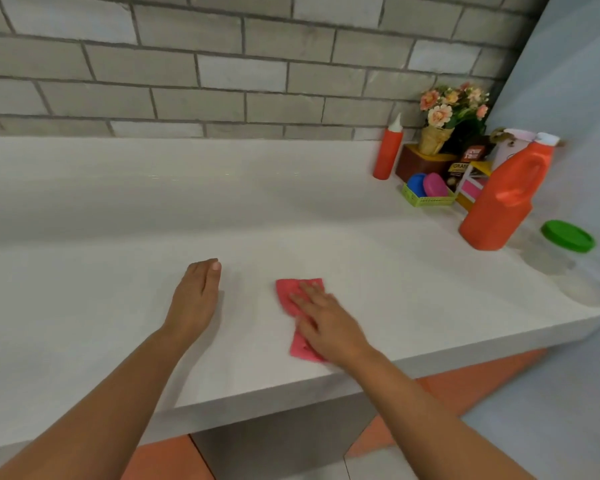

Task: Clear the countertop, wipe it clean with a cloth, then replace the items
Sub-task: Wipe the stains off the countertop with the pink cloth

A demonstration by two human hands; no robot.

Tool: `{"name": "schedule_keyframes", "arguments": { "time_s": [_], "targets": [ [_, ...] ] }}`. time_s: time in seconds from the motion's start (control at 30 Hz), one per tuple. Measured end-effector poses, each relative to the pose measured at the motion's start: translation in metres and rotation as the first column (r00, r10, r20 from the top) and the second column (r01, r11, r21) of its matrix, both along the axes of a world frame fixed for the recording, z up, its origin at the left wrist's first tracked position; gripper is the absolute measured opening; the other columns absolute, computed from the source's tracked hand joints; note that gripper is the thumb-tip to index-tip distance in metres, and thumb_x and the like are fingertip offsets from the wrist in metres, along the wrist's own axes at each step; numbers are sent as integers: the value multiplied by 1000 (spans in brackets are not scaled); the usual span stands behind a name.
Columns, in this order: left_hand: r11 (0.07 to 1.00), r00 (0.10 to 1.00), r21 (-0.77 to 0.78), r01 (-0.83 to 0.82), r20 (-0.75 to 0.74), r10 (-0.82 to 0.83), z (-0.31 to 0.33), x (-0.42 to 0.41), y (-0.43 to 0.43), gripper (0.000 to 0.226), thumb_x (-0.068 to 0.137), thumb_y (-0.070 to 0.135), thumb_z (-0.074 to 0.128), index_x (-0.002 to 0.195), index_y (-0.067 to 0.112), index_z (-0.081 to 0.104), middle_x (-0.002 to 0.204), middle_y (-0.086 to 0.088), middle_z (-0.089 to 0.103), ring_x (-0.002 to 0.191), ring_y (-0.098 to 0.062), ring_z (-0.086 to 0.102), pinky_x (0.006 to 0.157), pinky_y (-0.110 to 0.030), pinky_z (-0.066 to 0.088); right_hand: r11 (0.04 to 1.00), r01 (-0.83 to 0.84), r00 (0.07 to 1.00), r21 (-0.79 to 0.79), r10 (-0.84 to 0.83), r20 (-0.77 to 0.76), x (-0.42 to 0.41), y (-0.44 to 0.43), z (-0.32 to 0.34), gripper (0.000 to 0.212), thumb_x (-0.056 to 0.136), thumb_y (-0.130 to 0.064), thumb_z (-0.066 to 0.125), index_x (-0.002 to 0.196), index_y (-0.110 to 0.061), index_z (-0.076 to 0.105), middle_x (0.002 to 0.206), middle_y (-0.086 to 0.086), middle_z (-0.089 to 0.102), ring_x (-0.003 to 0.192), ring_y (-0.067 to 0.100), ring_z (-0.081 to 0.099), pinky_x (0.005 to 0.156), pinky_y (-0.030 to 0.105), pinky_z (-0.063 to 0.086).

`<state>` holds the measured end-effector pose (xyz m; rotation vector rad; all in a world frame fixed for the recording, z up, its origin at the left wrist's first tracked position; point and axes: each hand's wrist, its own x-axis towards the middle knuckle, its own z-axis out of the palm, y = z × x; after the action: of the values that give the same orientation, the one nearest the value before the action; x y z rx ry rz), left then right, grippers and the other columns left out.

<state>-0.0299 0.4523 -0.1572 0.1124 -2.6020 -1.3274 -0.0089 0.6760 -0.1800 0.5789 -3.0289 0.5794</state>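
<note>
A red cloth point(286, 292) lies flat on the white countertop point(153, 202) near its front edge. My right hand point(326, 320) presses flat on the cloth, fingers spread, covering its middle. My left hand point(196, 299) rests edge-down on the bare counter to the left of the cloth, fingers together, holding nothing. The counter items stand bunched at the far right: an orange jug point(506, 199), a red squeeze bottle point(387, 152), a clear jar with a green lid point(567, 237), and a green basket point(426, 199) with blue and pink containers.
A flower pot point(433, 138) sits on a brown box point(416, 162) in the back right corner, beside small cartons and a white cup point(510, 147). A grey brick wall point(222, 64) backs the counter. Orange floor tiles show below the front edge.
</note>
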Motion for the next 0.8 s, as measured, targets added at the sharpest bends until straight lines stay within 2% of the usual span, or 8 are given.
{"name": "schedule_keyframes", "arguments": {
  "time_s": [0.1,0.2,0.33,0.43,0.5,0.57,0.67,0.8],
  "targets": [
    [1000,1000,7,6,28,-7,-4,12,8,45,101,33,28,134,8,46,139,-9,45,130,-22,40,103,-25,25,971,238,971,37,-238,4,-19,86,-4,52,96,-36,26,146,-23,32,155,0,24,145,18,17,115,36,13],
    [1000,1000,1,-15,25,15,-4,24,5,45,101,33,28,133,8,46,138,-9,46,129,-22,40,102,-24,25,843,535,845,53,-532,-56,-33,142,-5,46,99,-20,32,143,-9,37,152,13,30,141,28,23,115,46,19],
    [998,997,-10,-62,34,62,-4,37,-11,44,101,32,28,131,7,49,136,-10,48,128,-23,41,97,-22,25,706,705,709,72,-705,-22,-32,87,0,58,91,-22,17,140,4,34,146,27,30,135,41,23,115,47,13],
    [996,995,-2,-94,28,94,-3,46,-23,45,101,32,27,131,6,49,136,-10,48,127,-23,42,97,-22,25,845,532,845,56,-525,-103,-15,4,2,82,77,-31,-1,139,9,34,143,31,32,134,46,28,116,50,17],
    [992,992,12,-123,21,123,-2,50,-33,45,101,33,27,134,8,46,138,-9,47,129,-23,41,99,-22,25,920,387,912,57,-372,-171,-3,-56,-1,67,88,-28,13,137,12,34,143,35,31,134,49,28,115,54,20],
    [989,989,19,-147,12,147,-1,53,-44,46,101,33,27,135,8,45,139,-9,46,129,-22,41,99,-21,24,975,210,978,78,-209,-30,12,-113,2,56,98,-22,26,147,3,15,155,25,9,144,40,5,119,45,0],
    [987,987,7,-163,4,163,2,60,-68,45,102,32,27,135,8,45,138,-10,47,129,-22,41,99,-21,24,999,-22,1000,27,21,13,26,-150,3,53,102,-27,25,150,-9,13,159,11,3,146,27,-5,115,32,-12],
    [979,979,4,-204,-8,204,3,74,-116,45,101,33,28,135,8,45,138,-9,47,129,-22,41,101,-23,25,999,-33,999,-30,34,30,8,-118,-7,47,102,-27,27,148,-17,24,158,1,11,147,17,4,118,32,0]
  ]
}}
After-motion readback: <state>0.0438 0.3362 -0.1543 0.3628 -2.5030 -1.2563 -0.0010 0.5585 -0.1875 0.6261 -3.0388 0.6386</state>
